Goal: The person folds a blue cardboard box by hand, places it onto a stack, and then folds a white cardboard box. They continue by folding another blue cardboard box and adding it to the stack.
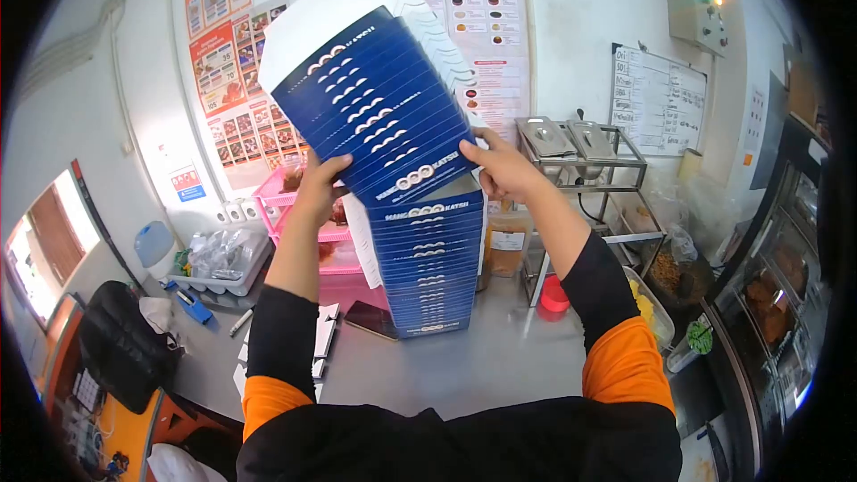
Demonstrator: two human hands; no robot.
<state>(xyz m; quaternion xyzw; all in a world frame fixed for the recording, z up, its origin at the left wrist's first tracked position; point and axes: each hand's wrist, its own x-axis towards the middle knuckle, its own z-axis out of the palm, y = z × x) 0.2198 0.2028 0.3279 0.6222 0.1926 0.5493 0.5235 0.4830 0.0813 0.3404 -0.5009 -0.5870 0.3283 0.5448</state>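
Observation:
Between my two hands is a tall stack of nested blue food boxes [379, 107] with white flaps, tilted to the left. My left hand [317, 187] grips its lower left edge, thumb on the blue front. On the right side, my right hand [502, 163] is closed around the lower corner, thumb also on the front. Directly below stands a second stack of blue boxes [427, 268], upright on the steel table [500, 348]. The held stack's bottom overlaps the top of this lower stack in the view.
A phone [370, 319] lies left of the standing stack, near white papers [326, 339]. Pink baskets [330, 232] are behind. To the right are a metal rack [594, 183], a red round container [553, 295] and a tub of yellow food [647, 308]. A grey tray [228, 281] holds plastic bags.

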